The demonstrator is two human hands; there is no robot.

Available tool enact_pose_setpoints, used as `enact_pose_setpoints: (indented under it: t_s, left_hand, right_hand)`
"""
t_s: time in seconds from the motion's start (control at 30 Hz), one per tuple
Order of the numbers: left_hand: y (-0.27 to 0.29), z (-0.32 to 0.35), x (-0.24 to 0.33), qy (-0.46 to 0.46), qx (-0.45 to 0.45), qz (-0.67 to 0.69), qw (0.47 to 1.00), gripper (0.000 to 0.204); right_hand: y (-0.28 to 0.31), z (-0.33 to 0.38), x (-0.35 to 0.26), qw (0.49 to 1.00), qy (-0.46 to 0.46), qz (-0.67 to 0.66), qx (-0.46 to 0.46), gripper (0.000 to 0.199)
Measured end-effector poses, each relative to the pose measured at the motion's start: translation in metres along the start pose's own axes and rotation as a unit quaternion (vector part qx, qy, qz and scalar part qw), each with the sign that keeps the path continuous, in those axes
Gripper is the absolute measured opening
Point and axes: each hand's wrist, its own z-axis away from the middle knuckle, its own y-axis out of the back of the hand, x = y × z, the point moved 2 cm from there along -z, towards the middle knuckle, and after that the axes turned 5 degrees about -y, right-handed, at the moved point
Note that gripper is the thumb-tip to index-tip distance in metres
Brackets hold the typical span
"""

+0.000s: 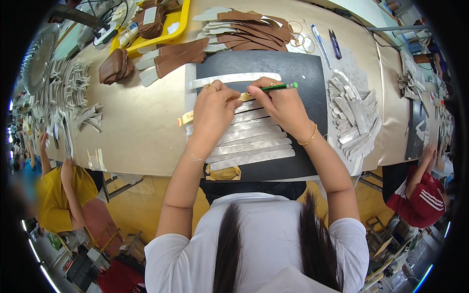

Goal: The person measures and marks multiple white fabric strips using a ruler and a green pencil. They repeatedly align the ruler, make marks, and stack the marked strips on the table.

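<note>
She holds a green pen [276,88] in her right hand [281,105], lying nearly level with its tip pointing toward her left. Under her left hand [212,110] a narrow tan strip [188,117] lies slantwise, its free end poking out at the near left. Both rest over a row of long silvery strips [251,146], laid side by side and slightly fanned, on a black mat [303,73] on the counter [141,127].
</note>
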Motion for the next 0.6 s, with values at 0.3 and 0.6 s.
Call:
enact_pose_setpoints:
  t_s: [0.3,0.6]
  left_hand:
    - [0.001,0.0,0.004,0.002,0.012,0.014,1.0,0.009]
    - [0.004,0.0,0.001,0.009,-0.01,0.01,1.0,0.017]
  right_hand:
    - [-0.005,-0.003,-0.001,0.995,0.059,0.083,0.007,0.022]
    - [0.008,-0.008,-0.001,0.999,-0.001,0.034,0.002,0.019]
